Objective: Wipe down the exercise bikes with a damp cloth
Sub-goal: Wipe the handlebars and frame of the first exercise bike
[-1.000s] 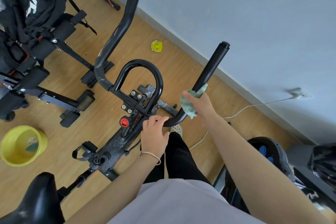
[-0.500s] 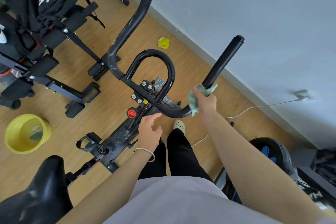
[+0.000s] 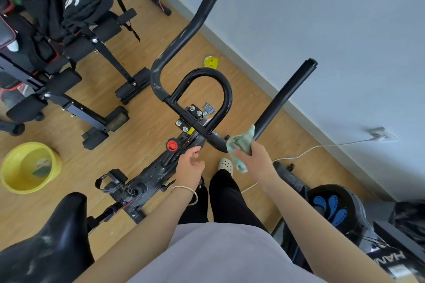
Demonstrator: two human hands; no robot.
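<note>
A black exercise bike (image 3: pixel 147 179) stands in front of me, its handlebars (image 3: pixel 184 37) reaching up toward the wall. My right hand (image 3: pixel 255 158) grips a green and white cloth (image 3: pixel 240 145) wrapped around the base of the right handlebar (image 3: pixel 282 99). My left hand (image 3: pixel 189 167) hovers with relaxed fingers just off the bike's stem, below the red knob (image 3: pixel 172 145), and holds nothing. The black saddle (image 3: pixel 46 241) fills the lower left corner.
A yellow basin (image 3: pixel 30 167) with water sits on the wooden floor at left. A weight bench (image 3: pixel 76 71) draped with dark clothes stands behind it. A white cable (image 3: pixel 305 151) runs to a wall socket. Another machine (image 3: pixel 338 209) stands at lower right.
My left hand let go of the handlebar's centre and dropped back toward me. My right hand stays with the cloth at the base of the right bar. The view has shifted.
</note>
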